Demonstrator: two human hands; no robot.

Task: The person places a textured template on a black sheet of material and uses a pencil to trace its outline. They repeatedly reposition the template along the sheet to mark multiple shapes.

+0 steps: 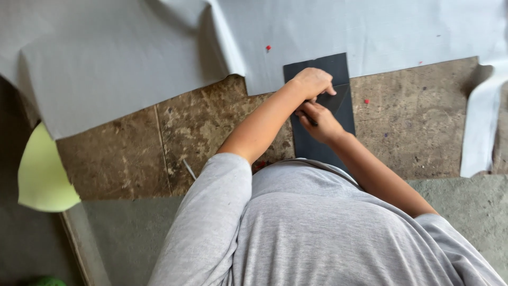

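Toward twelve o'clock from the person's grey-shirted torso, a dark grey rectangular sheet of stiff material lies flat on the mottled brown stone floor, its far end overlapping the edge of a large pale grey cloth spread from ten to two o'clock. Both hands meet on that sheet. The left hand is curled and pressed down on it, knuckles up, apparently pinning a smaller dark triangular piece so it cannot slide. The right hand, just beside and touching the left, is closed around a thin dark tool, a pen or blade; I cannot tell which. At nine o'clock a pale yellow-green curved piece lies well apart from the work.
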